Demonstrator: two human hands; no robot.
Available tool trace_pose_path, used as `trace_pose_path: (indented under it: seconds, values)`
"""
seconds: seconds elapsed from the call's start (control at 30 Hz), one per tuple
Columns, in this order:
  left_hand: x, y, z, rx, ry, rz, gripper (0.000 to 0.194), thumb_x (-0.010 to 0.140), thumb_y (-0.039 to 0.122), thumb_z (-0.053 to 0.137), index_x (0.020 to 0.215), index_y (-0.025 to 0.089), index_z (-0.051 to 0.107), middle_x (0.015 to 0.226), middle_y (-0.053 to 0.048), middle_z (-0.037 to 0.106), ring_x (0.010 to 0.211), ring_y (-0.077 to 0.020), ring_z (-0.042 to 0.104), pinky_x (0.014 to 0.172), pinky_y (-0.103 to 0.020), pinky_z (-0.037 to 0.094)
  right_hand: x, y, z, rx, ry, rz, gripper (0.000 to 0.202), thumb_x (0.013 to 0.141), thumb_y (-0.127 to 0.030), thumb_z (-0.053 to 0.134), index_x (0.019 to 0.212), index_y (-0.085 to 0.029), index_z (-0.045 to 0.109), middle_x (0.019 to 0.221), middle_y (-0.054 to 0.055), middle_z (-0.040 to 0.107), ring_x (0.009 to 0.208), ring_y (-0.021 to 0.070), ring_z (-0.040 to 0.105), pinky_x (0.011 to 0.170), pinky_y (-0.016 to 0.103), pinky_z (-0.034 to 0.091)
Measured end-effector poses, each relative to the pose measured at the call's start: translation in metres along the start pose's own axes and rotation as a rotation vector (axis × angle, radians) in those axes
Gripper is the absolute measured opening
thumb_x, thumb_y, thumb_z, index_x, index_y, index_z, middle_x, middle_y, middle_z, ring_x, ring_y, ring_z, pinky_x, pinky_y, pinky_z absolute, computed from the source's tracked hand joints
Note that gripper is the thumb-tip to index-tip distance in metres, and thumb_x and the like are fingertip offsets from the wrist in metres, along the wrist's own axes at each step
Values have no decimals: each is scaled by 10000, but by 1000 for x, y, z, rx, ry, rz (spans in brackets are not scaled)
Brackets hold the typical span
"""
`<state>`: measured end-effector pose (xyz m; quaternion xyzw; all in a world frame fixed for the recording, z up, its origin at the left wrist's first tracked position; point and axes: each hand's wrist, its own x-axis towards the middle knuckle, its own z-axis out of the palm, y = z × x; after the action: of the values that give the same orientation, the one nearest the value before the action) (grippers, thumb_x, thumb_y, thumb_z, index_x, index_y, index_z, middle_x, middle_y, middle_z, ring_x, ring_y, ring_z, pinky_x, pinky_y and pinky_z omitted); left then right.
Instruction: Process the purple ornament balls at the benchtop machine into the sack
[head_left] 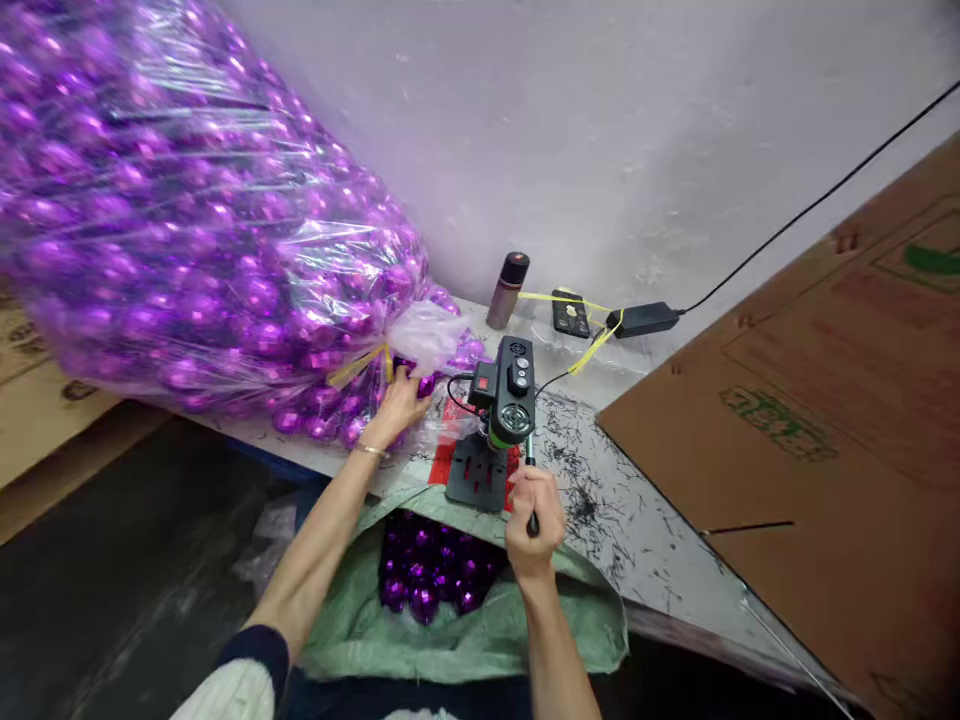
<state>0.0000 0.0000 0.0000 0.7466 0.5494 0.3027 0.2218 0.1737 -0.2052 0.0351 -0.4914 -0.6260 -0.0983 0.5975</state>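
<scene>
Our right hand [535, 505] is gripping the lever handle [532, 524], the black machine [512, 400] standing just beyond. Our left hand [405, 405] is touching purple balls [427, 386] beside the clear bag [315, 245]; we cannot tell whether it is holding one. More are lying in the green sack [600, 620] below both.

Behind the bench [652, 560] rises a pale grey wall [600, 130], faintly scuffed; to the bench's left, lower down, spreads a dark floor [127, 590] with lighter streaks.
</scene>
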Motion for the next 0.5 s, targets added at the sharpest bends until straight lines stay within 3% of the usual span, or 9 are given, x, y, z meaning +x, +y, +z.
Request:
trace_pose_path:
  seconds: [0.1,0.17,0.27,0.37,0.5]
  values:
    - [-35,-3,-1,-153,128,65,588,771,279,737,1326,183,569,1322,-141,545,1345,-340,522,1141,-493,435,3,-3,-1,16,18,25,286,949,-38,440,736,-219,501,731,-2,571,704,130,591,648,267,474]
    - [-61,-1,0,-362,148,16,632,768,357,752,1340,193,542,1311,-122,574,1295,-305,563,1116,-458,457,6,-5,-1,27,30,59,296,956,-53,441,720,-220,500,720,-1,573,703,136,594,648,280,470]
    - [-99,10,10,-805,68,-205,703,771,475,744,1369,202,494,1218,-93,652,1059,-239,676,893,-360,561,12,-7,-1,38,48,114,306,969,-78,451,702,-219,504,710,-2,575,692,138,587,641,289,453]
    - [-123,26,28,-1148,-105,-444,685,792,576,708,1323,181,529,1008,-67,716,753,-176,687,617,-263,520,21,-8,-2,44,48,130,311,977,-99,460,693,-217,504,694,-9,565,680,133,573,634,287,436]
    - [-128,36,55,-1174,-141,-517,716,743,636,756,1235,141,594,877,-50,718,628,-140,656,542,-233,469,29,-9,-4,64,29,134,306,981,-98,462,702,-215,503,690,-19,547,684,122,565,654,276,439]
